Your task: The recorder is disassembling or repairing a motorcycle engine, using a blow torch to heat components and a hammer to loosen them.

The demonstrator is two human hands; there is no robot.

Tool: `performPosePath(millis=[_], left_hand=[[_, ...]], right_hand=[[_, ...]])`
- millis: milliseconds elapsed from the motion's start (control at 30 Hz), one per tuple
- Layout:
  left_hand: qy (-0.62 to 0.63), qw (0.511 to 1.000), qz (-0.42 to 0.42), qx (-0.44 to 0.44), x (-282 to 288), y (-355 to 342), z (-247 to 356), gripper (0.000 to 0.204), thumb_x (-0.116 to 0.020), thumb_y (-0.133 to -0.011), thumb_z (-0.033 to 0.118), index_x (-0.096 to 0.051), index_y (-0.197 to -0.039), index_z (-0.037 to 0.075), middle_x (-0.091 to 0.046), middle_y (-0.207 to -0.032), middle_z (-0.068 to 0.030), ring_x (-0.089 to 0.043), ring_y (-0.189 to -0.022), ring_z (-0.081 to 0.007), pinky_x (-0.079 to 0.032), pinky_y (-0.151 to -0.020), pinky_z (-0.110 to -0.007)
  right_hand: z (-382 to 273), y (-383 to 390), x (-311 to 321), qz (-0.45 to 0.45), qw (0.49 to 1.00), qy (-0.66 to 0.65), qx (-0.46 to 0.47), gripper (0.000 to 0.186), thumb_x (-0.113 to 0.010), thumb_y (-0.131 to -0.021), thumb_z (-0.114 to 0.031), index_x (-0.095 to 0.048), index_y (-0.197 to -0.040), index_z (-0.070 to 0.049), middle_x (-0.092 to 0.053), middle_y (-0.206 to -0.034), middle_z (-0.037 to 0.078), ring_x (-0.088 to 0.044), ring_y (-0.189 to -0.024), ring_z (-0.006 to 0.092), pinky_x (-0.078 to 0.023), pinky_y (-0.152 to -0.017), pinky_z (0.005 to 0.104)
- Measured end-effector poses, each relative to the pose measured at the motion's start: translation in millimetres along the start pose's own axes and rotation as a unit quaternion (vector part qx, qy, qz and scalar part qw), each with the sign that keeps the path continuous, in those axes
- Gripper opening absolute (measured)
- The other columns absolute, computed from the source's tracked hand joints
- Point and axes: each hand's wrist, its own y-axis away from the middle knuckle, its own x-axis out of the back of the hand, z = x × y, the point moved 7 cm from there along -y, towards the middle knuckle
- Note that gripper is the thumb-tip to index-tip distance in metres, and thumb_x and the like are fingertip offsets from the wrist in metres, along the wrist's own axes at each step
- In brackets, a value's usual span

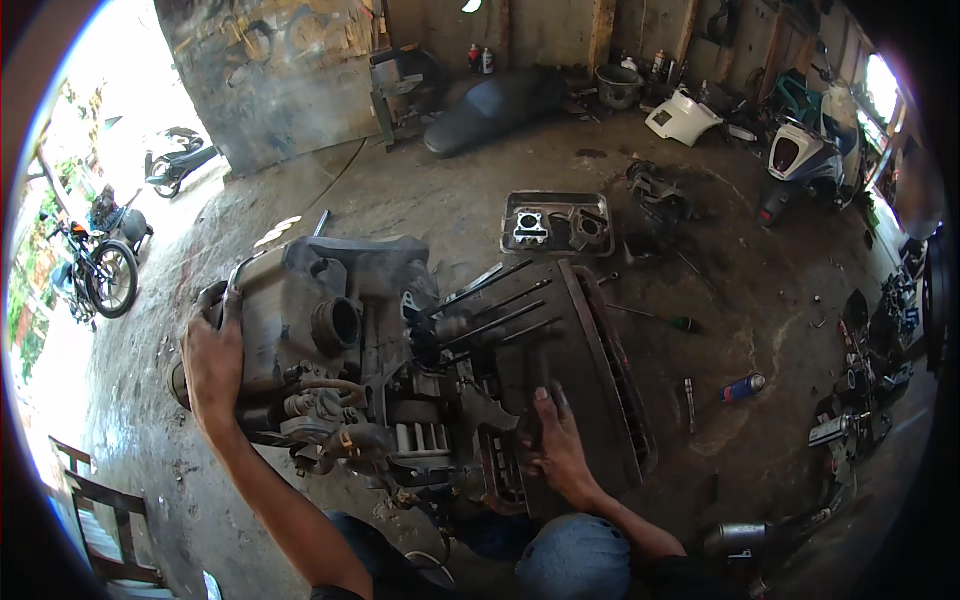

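A dirty scooter engine (400, 380) lies in front of me. A large grey-brown housing (265, 320) with a round port (337, 325) forms its left part, and several long bare studs (505, 315) stick out to the right. My left hand (212, 365) grips the housing's outer left edge, fingers curled over it. My right hand (562, 445) is closed above a dark flat board (590, 400) right of the engine. A dark, slim shape shows by its thumb, too blurred to name. Below lies a slatted metal part (425, 440).
Beyond the engine sits a metal tray (555, 197) holding a cylinder block (530, 228). On the floor to the right are a screwdriver (683, 323), a socket tool (689, 405) and a blue spray can (743, 388). A scooter seat (495, 110) and white body panel (683, 117) lie farther back.
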Motion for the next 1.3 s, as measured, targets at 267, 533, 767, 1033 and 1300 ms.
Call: performPosePath(millis=[267, 533, 767, 1033, 1300], left_hand=[[-0.04, 0.999, 0.02, 0.009, 0, -1, -7, 0.051, -0.059, -0.098, 0.044, -0.067, -0.122, 0.0, -0.067, -0.113, -0.0299, -0.063, -0.11, -0.0456, -0.047, -0.095, -0.05], [-0.013, 1.0, 0.009, 0.016, 2, 1, -3, 0.052, -0.059, -0.097, 0.046, -0.067, -0.121, 0.0, -0.067, -0.111, -0.0316, -0.063, -0.108, -0.0476, -0.047, -0.094, -0.05], [-0.032, 0.999, -0.002, 0.028, 2, -1, -6, 0.056, -0.058, -0.097, 0.047, -0.066, -0.121, -0.003, -0.066, -0.111, -0.0325, -0.062, -0.109, -0.0476, -0.047, -0.095, -0.049], [0.012, 1.0, -0.009, 0.019, 2, -1, -10, 0.058, -0.057, -0.098, 0.048, -0.064, -0.125, -0.002, -0.066, -0.114, -0.0309, -0.063, -0.111, -0.044, -0.048, -0.097, -0.047], [0.035, 0.999, 0.001, -0.002, 0, -1, -6, 0.055, -0.058, -0.097, 0.046, -0.065, -0.126, 0.0, -0.068, -0.115, -0.028, -0.064, -0.112, -0.0426, -0.049, -0.097, -0.045]], right_hand=[[18, -12, 21, -0.016, 0.988, -0.153, 0.032, 0.046, -0.047, -0.103, -0.053, -0.049, -0.121, -0.011, -0.051, -0.082, 0.003, -0.048, -0.052, 0.0092, -0.042, -0.043, 0.0265], [15, -12, 7, -0.033, 0.989, -0.147, 0.012, 0.049, -0.04, -0.102, -0.059, -0.051, -0.107, -0.012, -0.049, -0.076, 0.002, -0.045, -0.047, 0.0102, -0.039, -0.039, 0.028], [14, -12, 13, 0.02, 0.993, 0.019, 0.111, 0.054, -0.043, -0.1, -0.062, -0.045, -0.131, -0.017, -0.049, -0.077, 0.001, -0.042, -0.046, 0.0093, -0.035, -0.041, 0.0242], [16, 1, -13, -0.01, 0.999, -0.027, -0.034, 0.051, -0.045, -0.1, -0.061, -0.044, -0.127, -0.017, -0.047, -0.074, 0.0, -0.039, -0.046, 0.0081, -0.034, -0.041, 0.0241], [35, -6, -11, -0.058, 0.994, -0.085, -0.03, 0.046, -0.052, -0.098, -0.06, -0.048, -0.123, -0.022, -0.043, -0.074, -0.002, -0.034, -0.048, 0.0058, -0.031, -0.045, 0.0212]])
